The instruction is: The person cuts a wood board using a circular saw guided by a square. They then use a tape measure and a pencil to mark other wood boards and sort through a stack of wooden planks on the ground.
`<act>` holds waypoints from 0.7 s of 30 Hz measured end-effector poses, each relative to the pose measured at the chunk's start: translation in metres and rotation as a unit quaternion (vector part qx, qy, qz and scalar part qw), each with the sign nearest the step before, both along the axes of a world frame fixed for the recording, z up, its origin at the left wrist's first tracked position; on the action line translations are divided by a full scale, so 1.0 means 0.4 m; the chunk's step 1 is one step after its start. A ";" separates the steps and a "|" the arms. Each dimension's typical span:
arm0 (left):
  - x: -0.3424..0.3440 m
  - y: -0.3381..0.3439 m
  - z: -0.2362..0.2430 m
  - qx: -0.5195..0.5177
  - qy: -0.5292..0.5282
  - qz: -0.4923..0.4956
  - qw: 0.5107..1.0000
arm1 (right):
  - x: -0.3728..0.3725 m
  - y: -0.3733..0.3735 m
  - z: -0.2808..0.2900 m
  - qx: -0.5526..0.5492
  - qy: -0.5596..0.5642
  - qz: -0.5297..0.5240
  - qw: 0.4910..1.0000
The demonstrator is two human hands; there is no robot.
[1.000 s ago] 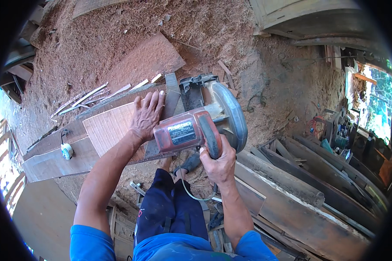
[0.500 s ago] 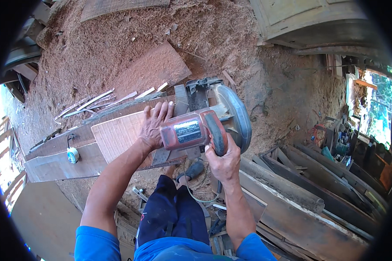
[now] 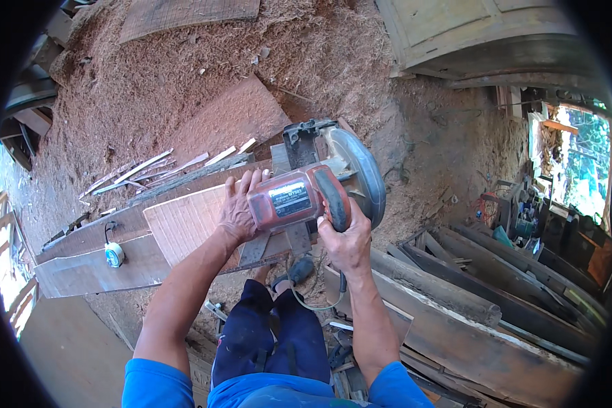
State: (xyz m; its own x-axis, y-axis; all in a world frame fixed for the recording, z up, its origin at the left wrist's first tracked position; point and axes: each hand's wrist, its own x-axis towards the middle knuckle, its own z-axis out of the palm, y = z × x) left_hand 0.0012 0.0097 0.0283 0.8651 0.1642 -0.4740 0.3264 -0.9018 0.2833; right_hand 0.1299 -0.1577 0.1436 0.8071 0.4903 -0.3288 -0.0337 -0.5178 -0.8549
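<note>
A red circular saw (image 3: 299,197) with a grey blade guard (image 3: 364,173) sits across the right end of a reddish-brown wooden board (image 3: 187,221). My right hand (image 3: 347,241) is wrapped around the saw's black rear handle. Flat on the board, fingers stretched away from me, lies my left hand (image 3: 239,211), close beside the saw's motor housing. The board rests on longer planks (image 3: 102,268) that run off to the left. I cannot see the blade's lower part, hidden beneath the guard and base.
A round white-and-blue object (image 3: 114,254) with a dark cord lies on the left plank. Thin offcuts (image 3: 136,170) and a dusty panel (image 3: 234,112) lie beyond. Stacked planks (image 3: 455,306) fill the right. The power cord (image 3: 313,307) hangs near my feet. Sawdust covers the ground.
The saw has slid slightly away from me across the board, with my right hand on its handle. My left hand stays flat on the board. The whole view has shifted a little.
</note>
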 end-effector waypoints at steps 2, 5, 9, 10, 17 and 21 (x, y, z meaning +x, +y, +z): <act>-0.016 0.000 -0.008 0.000 0.006 0.011 1.000 | -0.010 0.008 -0.001 -0.008 -0.002 -0.003 1.000; -0.016 0.004 -0.024 0.039 -0.036 -0.004 0.999 | -0.018 -0.009 -0.015 -0.010 0.047 -0.034 0.998; -0.001 -0.003 -0.002 0.026 -0.023 -0.026 0.999 | -0.007 -0.038 -0.024 0.010 0.072 0.001 0.997; -0.008 -0.001 -0.005 0.015 -0.032 -0.016 0.999 | -0.007 -0.035 -0.016 0.087 0.146 0.006 0.985; -0.058 -0.011 -0.089 0.089 -0.080 -0.014 0.993 | 0.022 -0.054 -0.004 0.195 0.179 0.032 0.964; -0.006 0.001 -0.013 -0.002 -0.065 0.011 0.998 | 0.126 -0.094 0.079 0.198 0.132 -0.008 0.971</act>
